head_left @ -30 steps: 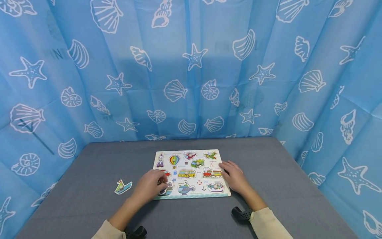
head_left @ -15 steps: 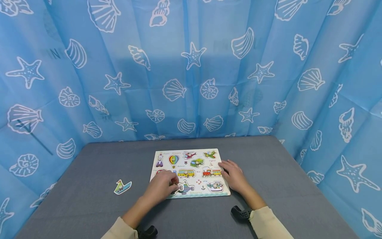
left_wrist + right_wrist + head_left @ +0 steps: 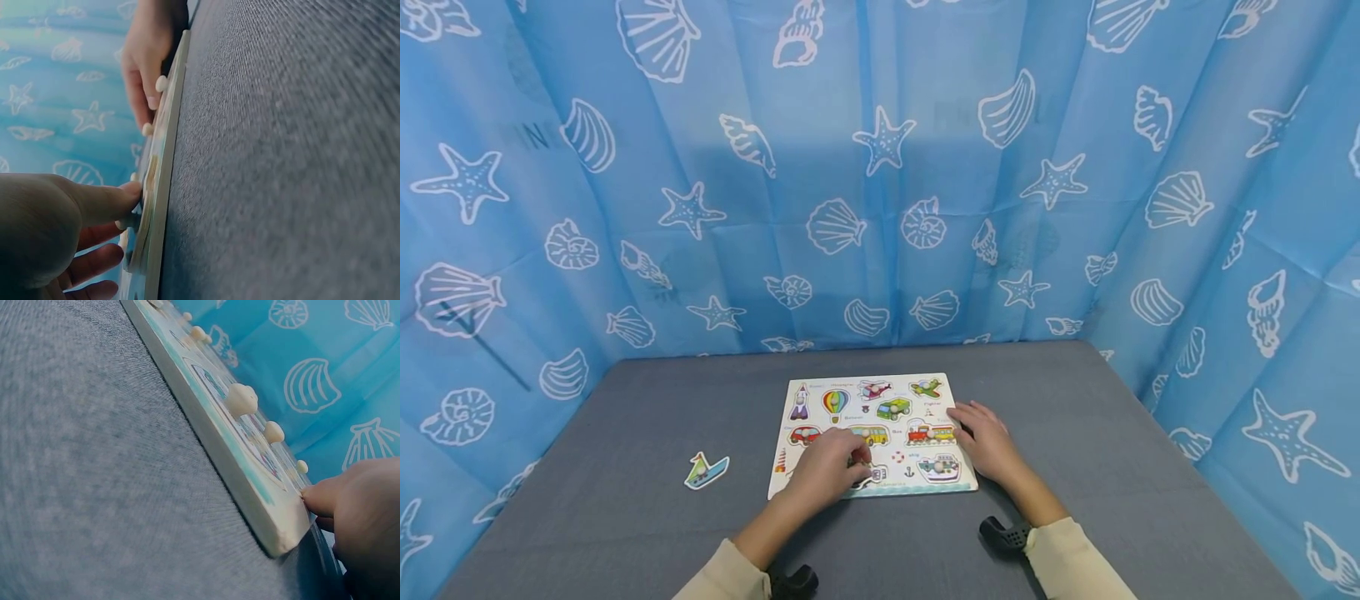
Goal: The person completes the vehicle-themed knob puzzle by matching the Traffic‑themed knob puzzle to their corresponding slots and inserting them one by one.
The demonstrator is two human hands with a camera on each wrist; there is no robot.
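Note:
A white wooden knob puzzle board (image 3: pixel 880 454) with pictures of vehicles lies flat on the table. My left hand (image 3: pixel 831 467) is over its lower middle, with thumb and fingers pinching the knob of a puzzle piece (image 3: pixel 147 215). That piece sits slightly tilted against the board's face; its picture is mostly hidden by the hand. My right hand (image 3: pixel 988 442) holds the board's right edge, the thumb (image 3: pixel 322 497) on the top near the corner. A loose sailboat piece (image 3: pixel 706 471) lies on the table to the left of the board.
Several knobbed pieces sit on the board, among them a balloon (image 3: pixel 835 402), a train (image 3: pixel 931 433) and a ship (image 3: pixel 940 468). Grey cloth covers the table (image 3: pixel 647 433). A blue curtain (image 3: pixel 880 208) with sea shells hangs behind it.
My left hand has moved right along the board's lower edge with the puzzle piece, from the lower left corner to the submarine picture, now covered. My right hand has stayed at the right edge.

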